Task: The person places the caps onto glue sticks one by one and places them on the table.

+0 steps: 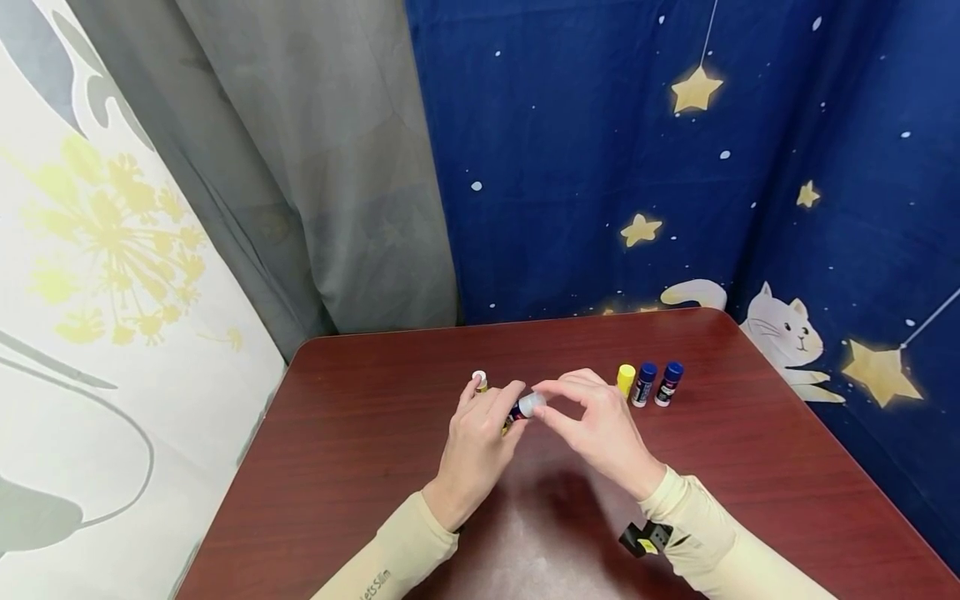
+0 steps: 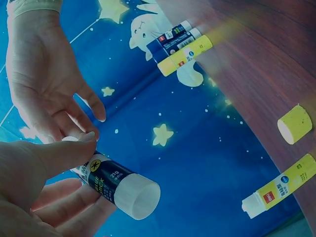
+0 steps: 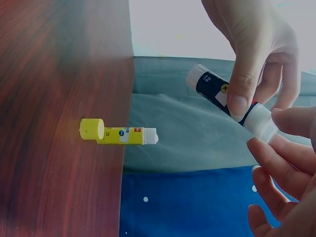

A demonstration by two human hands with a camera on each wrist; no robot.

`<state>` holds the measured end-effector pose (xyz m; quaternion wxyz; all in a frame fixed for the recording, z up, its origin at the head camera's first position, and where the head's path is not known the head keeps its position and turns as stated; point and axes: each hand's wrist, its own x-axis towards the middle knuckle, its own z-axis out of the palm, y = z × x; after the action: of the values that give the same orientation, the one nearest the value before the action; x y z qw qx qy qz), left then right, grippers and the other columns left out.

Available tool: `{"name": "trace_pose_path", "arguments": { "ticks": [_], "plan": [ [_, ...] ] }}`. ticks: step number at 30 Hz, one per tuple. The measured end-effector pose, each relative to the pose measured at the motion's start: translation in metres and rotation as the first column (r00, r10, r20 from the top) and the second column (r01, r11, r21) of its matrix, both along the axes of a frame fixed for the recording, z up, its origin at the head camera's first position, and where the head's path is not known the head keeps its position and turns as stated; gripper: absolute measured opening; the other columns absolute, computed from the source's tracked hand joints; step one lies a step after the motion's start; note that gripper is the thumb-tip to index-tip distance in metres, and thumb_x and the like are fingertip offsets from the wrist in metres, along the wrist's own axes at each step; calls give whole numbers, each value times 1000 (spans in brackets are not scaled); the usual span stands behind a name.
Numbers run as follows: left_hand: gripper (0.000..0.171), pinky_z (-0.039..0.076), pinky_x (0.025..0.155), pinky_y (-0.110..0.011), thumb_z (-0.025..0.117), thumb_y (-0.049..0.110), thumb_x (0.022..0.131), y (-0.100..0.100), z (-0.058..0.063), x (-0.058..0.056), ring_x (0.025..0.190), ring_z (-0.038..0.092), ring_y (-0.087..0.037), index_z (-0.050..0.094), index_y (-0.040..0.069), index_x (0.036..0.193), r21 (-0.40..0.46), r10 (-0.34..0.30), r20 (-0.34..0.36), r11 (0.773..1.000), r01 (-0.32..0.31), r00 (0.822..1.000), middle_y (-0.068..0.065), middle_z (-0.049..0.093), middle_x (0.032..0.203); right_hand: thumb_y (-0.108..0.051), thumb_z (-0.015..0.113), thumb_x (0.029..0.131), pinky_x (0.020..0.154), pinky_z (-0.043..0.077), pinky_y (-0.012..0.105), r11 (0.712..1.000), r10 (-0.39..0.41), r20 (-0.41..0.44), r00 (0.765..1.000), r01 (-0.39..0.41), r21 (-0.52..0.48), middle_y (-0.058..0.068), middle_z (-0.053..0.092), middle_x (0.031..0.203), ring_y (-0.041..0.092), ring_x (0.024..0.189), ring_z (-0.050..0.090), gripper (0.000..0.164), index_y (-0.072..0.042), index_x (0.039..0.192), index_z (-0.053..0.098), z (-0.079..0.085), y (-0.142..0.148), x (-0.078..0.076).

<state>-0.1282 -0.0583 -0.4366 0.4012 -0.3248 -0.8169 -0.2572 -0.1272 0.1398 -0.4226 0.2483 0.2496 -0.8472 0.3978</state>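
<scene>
My left hand (image 1: 477,446) grips a glue stick (image 2: 111,180) with a dark blue label and whitish ends, held tilted above the table. At one white end, the thumb and index finger of my right hand (image 1: 592,421) pinch it; the other right fingers are spread loosely in the right wrist view. Beyond my left hand stands a yellow glue stick (image 3: 123,136) without its cap, its white top showing. A loose yellow cap (image 2: 295,124) sits on the table near it, mostly hidden behind my left hand in the head view.
To the right stand a capped yellow glue stick (image 1: 626,380) and two capped blue ones, a nearer blue glue stick (image 1: 643,384) and an outer blue glue stick (image 1: 669,383), in a row. The dark red table (image 1: 360,467) ends at curtains (image 1: 570,167) behind.
</scene>
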Motion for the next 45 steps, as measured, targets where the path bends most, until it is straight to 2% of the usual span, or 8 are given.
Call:
{"name": "trace_pose_path", "arguments": {
  "ticks": [12,27,36,45],
  "plan": [
    [53,37,112,-46,86,2,76,-1,-3,1,68,57,-12,65,7,124,3,-23,-14,1000,23,1000,0,63,80,-29,85,82,77,48,28,1000,-24,-72,997,24,-6,-15,69,92,6,97,61,26,-23,107,79,-7,-5,0],
    [46,39,110,-46,78,-5,75,-1,-5,0,63,51,-11,65,6,118,2,-42,-41,999,42,998,2,58,75,-30,87,80,75,47,24,999,-37,-75,997,37,-3,-15,69,92,4,95,61,27,-23,105,80,-7,-8,1],
    [38,43,106,-48,78,-3,76,-1,-11,-1,69,58,-12,65,6,110,40,-17,-51,999,19,999,-1,59,77,-34,86,81,78,49,25,1000,-31,-13,999,31,1,-18,67,94,3,98,60,26,-27,106,78,-9,-9,-1],
    [50,40,107,-55,77,2,76,-1,-14,-3,81,64,-19,65,8,124,42,18,-45,999,-16,999,-1,64,89,-33,86,81,80,49,28,1000,-9,-19,1000,8,-11,-17,68,100,4,102,59,27,-28,106,77,-5,-8,-3]
  ]
}}
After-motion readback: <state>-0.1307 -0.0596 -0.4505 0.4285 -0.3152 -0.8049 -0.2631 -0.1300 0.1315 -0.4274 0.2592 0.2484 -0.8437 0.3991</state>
